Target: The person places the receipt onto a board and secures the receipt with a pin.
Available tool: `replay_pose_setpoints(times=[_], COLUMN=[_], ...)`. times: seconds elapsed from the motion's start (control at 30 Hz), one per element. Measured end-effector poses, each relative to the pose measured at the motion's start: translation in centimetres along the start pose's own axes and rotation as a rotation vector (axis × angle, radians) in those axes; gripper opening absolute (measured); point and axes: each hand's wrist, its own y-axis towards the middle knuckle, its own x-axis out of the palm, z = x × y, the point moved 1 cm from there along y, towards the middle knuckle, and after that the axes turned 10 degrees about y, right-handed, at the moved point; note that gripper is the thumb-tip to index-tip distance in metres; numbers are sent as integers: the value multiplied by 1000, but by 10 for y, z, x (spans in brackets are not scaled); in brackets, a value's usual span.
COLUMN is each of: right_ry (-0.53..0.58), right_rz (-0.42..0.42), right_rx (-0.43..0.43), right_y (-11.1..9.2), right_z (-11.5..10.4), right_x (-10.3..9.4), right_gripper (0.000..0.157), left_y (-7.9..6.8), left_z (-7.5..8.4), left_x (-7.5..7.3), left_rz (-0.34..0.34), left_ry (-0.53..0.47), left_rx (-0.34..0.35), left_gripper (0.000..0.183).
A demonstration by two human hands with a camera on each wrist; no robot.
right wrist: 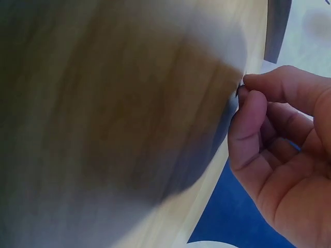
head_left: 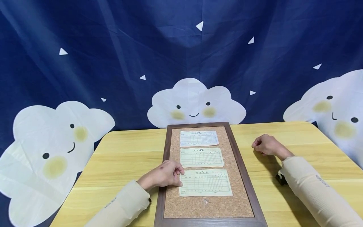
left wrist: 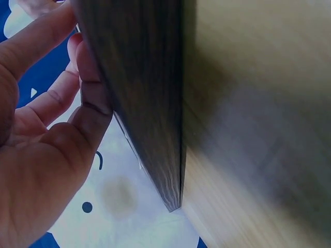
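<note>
A cork board (head_left: 173, 208) in a dark brown wooden frame lies on the table, bearing three printed form slips in a column. Nearest me is a pale yellow slip (head_left: 205, 183); beyond it lie a second yellowish slip (head_left: 202, 157) and a bluish-white slip (head_left: 199, 138). My left hand (head_left: 167, 173) reaches over the frame's left side, its thumb and fingers at the near slip's left edge. To the right of the board, my right hand (head_left: 267, 145) is low over the table, thumb and index finger together. A tiny dark thing (right wrist: 239, 91) shows at those fingertips; I cannot tell its kind.
The light wooden table (head_left: 130, 145) extends on both sides of the board. A dark blue curtain (head_left: 170, 47) with smiling white clouds hangs behind its far edge. A small whitish mark (head_left: 205, 201) shows on the cork below the near slip.
</note>
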Motion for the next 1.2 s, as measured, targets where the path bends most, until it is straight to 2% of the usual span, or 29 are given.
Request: replay_pose_setpoints(times=[0.2,0.73,0.93,1.2], right_ry=[-2,50,129,294], right_rz=[16,-9,-17,-12], right_rx=[8,1,-5,6], right_y=[-1,-1,0,1], right_z=[0,2,3,5], right_x=[-2,-5,-3,-3], right_gripper=[7,11,10,7], left_y=[0,0,0,1], left_z=[0,0,-1,-1], left_x=[0,0,0,0], left_rz=[4,3,5,9], left_ry=[12,2,5,22], left_rx=[6,0,6,11], left_gripper=[28,29,29,28])
